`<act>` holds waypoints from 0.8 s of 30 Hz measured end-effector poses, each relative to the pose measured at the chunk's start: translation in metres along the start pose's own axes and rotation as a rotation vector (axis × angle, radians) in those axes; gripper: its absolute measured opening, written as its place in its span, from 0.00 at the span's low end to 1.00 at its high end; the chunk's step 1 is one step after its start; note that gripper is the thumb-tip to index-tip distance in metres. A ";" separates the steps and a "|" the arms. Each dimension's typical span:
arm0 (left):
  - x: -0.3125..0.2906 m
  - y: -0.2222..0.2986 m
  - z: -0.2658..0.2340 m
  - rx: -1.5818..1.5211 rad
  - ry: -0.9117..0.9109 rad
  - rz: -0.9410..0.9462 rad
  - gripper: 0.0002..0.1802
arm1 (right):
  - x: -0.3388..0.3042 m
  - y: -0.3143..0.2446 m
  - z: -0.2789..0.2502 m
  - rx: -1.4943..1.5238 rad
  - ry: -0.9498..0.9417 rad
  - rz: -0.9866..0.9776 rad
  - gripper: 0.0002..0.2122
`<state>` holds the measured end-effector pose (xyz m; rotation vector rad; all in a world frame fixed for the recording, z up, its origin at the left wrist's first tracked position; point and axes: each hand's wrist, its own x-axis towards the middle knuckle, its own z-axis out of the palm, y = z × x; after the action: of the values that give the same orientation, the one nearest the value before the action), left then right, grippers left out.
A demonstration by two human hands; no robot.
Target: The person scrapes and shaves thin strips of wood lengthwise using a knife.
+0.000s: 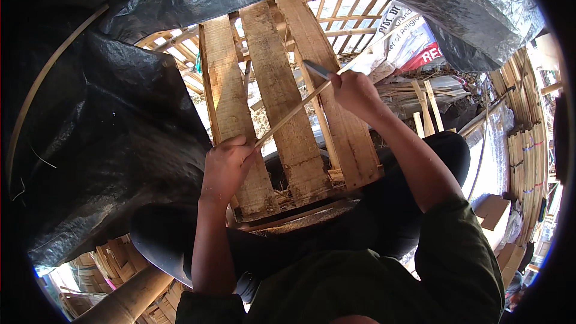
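Observation:
My left hand is closed round the lower end of a thin bamboo strip. The strip slants up and to the right, above a bench of wooden planks. In my right hand is a knife, its blade pointing left and lying against or close over the strip. The strip runs on past that hand toward the upper right. Below the strip are the left plank, the middle plank and the right plank, with gaps between them. The knife's handle is hidden in my fist.
Dark plastic sheeting hangs at left and across the top. Behind the planks is a bamboo lattice, with a printed banner beside it. Bundled bamboo strips stand at right. A bamboo pole lies at lower left.

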<state>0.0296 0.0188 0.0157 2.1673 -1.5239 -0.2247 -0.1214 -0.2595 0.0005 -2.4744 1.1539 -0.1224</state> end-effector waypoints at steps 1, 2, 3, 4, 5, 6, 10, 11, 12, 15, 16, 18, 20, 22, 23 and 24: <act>0.001 0.000 -0.001 0.000 -0.002 0.000 0.08 | 0.002 0.005 0.001 0.024 -0.008 0.018 0.22; 0.002 0.000 -0.001 0.006 -0.017 -0.020 0.09 | -0.005 0.000 0.008 0.024 -0.012 0.018 0.22; 0.002 0.001 0.000 0.011 -0.029 -0.038 0.09 | -0.017 -0.010 0.016 0.065 0.031 0.026 0.21; 0.001 0.000 0.000 0.009 -0.028 -0.040 0.09 | -0.025 -0.016 0.021 0.105 0.073 0.034 0.21; 0.000 -0.001 -0.002 0.001 -0.025 -0.041 0.10 | -0.027 -0.020 0.013 0.107 0.070 0.008 0.21; -0.001 -0.001 -0.003 -0.007 -0.021 -0.042 0.10 | -0.022 -0.017 0.010 0.106 0.072 0.006 0.21; 0.003 0.005 -0.003 0.005 -0.021 -0.045 0.11 | 0.013 0.029 0.007 0.013 -0.032 -0.064 0.23; 0.001 0.002 -0.002 0.021 -0.035 -0.052 0.11 | 0.007 0.014 0.004 0.028 -0.090 0.041 0.22; 0.001 0.002 -0.002 0.033 -0.050 -0.051 0.11 | -0.005 -0.005 -0.002 0.040 -0.142 0.155 0.22; 0.003 0.000 -0.002 0.013 -0.031 -0.054 0.10 | -0.029 -0.021 0.028 0.058 0.019 -0.195 0.22; 0.003 0.002 -0.001 0.011 -0.037 -0.054 0.10 | -0.029 -0.017 0.025 0.059 0.015 -0.189 0.22; 0.000 -0.001 -0.001 0.010 -0.021 -0.079 0.10 | -0.016 -0.021 0.006 0.077 -0.129 0.049 0.22; 0.005 0.005 -0.002 0.009 -0.027 -0.057 0.10 | 0.006 0.016 0.011 -0.007 0.047 -0.033 0.21; 0.005 0.004 0.000 0.014 -0.025 -0.059 0.11 | -0.021 0.001 0.032 0.017 0.122 -0.175 0.24; 0.004 0.005 0.001 0.020 -0.031 -0.059 0.11 | -0.029 -0.006 0.033 0.016 0.117 -0.177 0.24; 0.003 0.004 0.001 0.029 -0.036 -0.059 0.11 | -0.033 -0.015 0.033 0.023 0.053 -0.193 0.23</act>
<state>0.0269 0.0142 0.0175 2.2446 -1.4927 -0.2648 -0.1243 -0.2149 -0.0201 -2.5722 0.9257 -0.2558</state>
